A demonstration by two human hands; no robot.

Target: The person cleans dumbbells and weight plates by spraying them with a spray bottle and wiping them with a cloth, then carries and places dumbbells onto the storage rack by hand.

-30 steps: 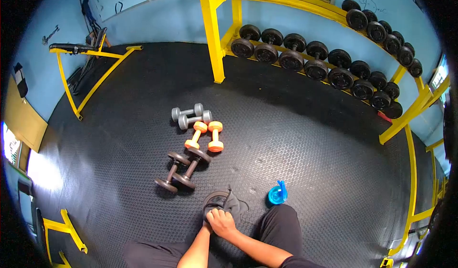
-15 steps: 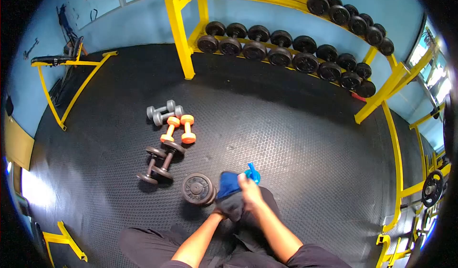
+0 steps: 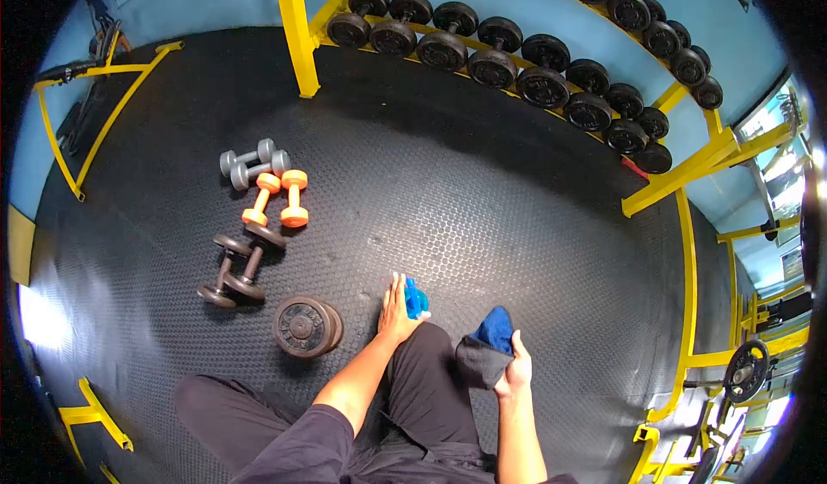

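Beside my right knee, my left hand (image 3: 395,313) reaches to a blue bottle (image 3: 415,300) on the floor, fingers stretched out along its left side with the thumb around the near side. My right hand (image 3: 515,367) is closed on a grey and blue cloth (image 3: 485,350), held up to the right of that knee. A large dark dumbbell (image 3: 303,326) stands on end on the floor left of my left forearm.
Two brown dumbbells (image 3: 252,264), two orange dumbbells (image 3: 294,198) and two grey dumbbells (image 3: 260,168) lie front left. A yellow rack (image 3: 297,36) with many black dumbbells spans the back. Yellow-framed equipment (image 3: 687,286) stands at the right, a bench (image 3: 129,69) at far left.
The cloth was over the large dumbbell, then came off it and moved right in my right hand. My left hand has let go of the cloth and moved to the bottle. The view has shifted right.
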